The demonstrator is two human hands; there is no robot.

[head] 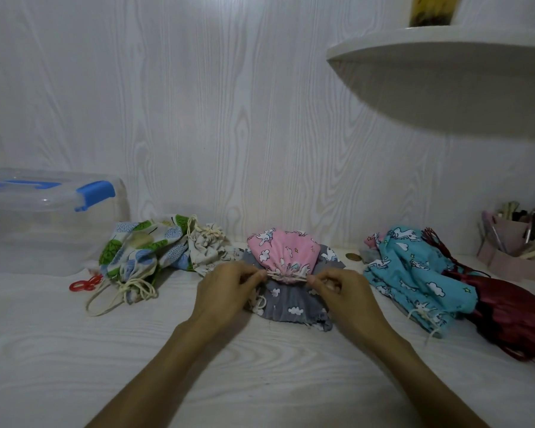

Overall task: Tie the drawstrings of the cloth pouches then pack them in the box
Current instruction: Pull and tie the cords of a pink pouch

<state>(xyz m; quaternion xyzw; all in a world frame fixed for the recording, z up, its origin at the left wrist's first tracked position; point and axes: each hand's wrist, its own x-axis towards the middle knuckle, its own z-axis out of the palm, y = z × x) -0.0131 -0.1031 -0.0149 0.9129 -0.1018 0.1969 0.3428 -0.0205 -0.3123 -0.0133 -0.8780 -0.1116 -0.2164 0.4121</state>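
Two hands are at work at the centre of the frame: the left hand (229, 285) and the right hand (334, 284) each pinch an end of the cream cotton drawstring (286, 275) at the gathered neck of the pink unicorn-print cloth pouch (280, 253). The cord is drawn outward on both sides, apparently so the neck is cinched before knotting. Each grip is narrow, closed on the cord. The pink pouch is laid on a grey cloud-print cloth pouch (291, 304) on the white wood-grain worktop (74, 350). Green-and-blue leaf-print pouches (136, 251) with drawn cords are heaped at centre left, seemingly finished, near the clear plastic box with blue latches (50, 217). A turquoise unicorn-print pouch (411, 273) is seen at right, its state uncertain.
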